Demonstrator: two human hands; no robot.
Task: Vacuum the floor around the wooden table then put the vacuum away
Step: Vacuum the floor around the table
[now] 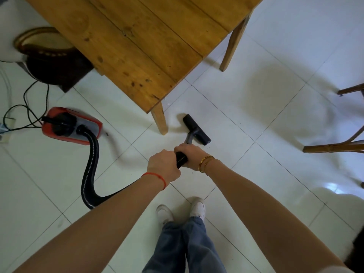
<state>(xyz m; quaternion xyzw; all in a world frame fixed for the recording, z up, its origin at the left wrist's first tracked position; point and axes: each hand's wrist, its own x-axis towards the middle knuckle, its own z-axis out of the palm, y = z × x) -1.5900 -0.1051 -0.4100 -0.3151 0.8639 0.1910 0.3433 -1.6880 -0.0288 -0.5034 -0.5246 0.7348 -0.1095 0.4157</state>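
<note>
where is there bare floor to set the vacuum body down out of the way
The widest bare tiles lie right of the floor nozzle, between the table's far leg and the chair legs. A smaller patch sits lower left, outside the hose loop. It is crowded at upper left: the vacuum body, its cord and a dark stool beside the wooden table.

No legible text, label, brand, number or sign on any surface in view. The red vacuum body (71, 126), well left of the fingers, shows only plain red, grey and black casing. The floor nozzle (197, 129), just beyond the fingers, is unmarked black. The wooden table (128, 46) top carries grain and knots only.
</note>
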